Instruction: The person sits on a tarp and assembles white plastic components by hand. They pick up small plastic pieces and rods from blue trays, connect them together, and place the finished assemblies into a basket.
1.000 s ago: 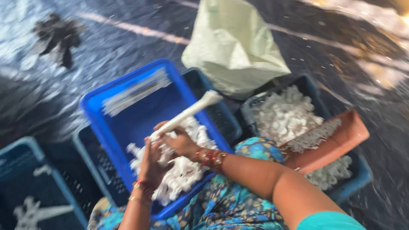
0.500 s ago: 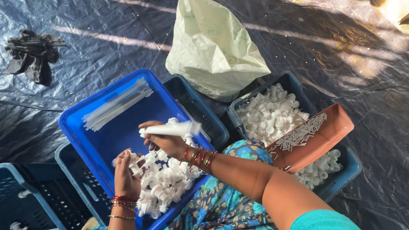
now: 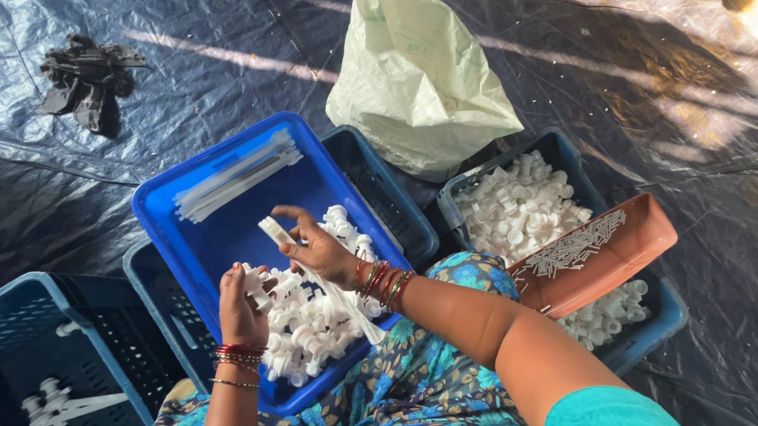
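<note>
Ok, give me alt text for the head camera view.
Right hand holds a long white plastic strip over a blue tray of small white parts; left hand rests among them. Blue crates and a pale bag sit nearby.

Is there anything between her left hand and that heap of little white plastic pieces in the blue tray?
Nothing visible. The left hand already rests on the heap of white pieces in the blue tray. The right hand holds a long white strip slanting above the heap, beside the left hand, not blocking it.

The left hand (image 3: 240, 306) perhaps hides a small white part.
</note>
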